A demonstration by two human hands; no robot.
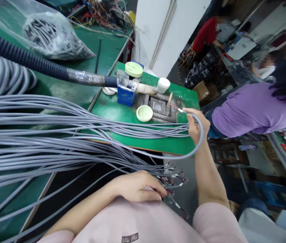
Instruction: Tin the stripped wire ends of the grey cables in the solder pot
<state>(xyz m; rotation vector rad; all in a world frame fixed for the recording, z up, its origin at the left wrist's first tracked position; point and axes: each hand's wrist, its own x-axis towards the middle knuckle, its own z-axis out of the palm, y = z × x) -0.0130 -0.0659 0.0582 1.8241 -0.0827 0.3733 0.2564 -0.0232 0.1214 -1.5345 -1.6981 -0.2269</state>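
My right hand (199, 125) pinches a grey cable (200, 140) near its end, and the cable loops down past the wrist and off to the left. From its white-banded end, thin red and dark wires (174, 106) point left over the edge of a solder pot (158, 106) with a shiny square surface. The wire tips are too small to tell whether they touch anything. Beside them a flat stick (169, 103) stands upright. My left hand (143, 187) rests against my shirt, fingers loosely bent, a gap between thumb and forefinger, nothing visible in it.
Many grey cables (133, 130) cross the green table (181, 143); others (122, 158) hang at its edge. A pale green dish (144, 113), white cup (163, 85) and blue box (125, 96) holding a hose nozzle (146, 89) surround the pot. A person in purple (252, 109) is at right.
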